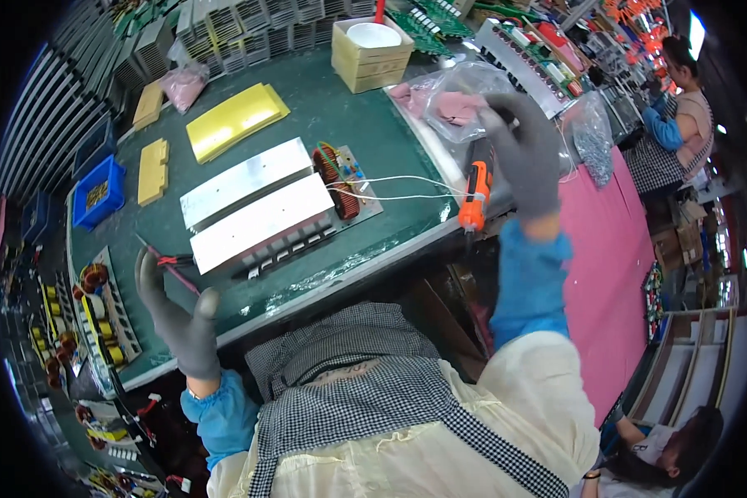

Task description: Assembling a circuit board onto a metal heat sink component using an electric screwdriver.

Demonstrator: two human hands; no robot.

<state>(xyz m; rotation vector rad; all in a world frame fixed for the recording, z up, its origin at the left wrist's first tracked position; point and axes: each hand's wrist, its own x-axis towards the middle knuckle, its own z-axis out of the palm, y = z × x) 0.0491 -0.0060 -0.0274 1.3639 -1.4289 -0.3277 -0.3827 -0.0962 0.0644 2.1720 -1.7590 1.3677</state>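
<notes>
My left hand (178,324), in a grey glove, is open at the table's front left, thumb and fingers apart. Just beyond it lie a slim pink-and-dark tool (183,279) and a red-and-black handled hand tool (174,260). My right hand (527,153), also gloved, is raised on the right with thumb and fingers curved apart. Its fingertips overlap a clear plastic bag (465,87) with pink material; whether they touch is unclear. Below hangs an orange electric screwdriver (476,195). Between my hands sit silver heat-sink blocks (261,220) beside a circuit board with copper coils (340,183) and white wires.
The green tabletop (282,116) holds yellow sheets (236,120), a blue bin (99,192) and a wooden box (372,62) with a white round container. Coil-bearing boards (100,307) line the left. A pink surface (606,266) lies right. Two people (681,124) are on the right.
</notes>
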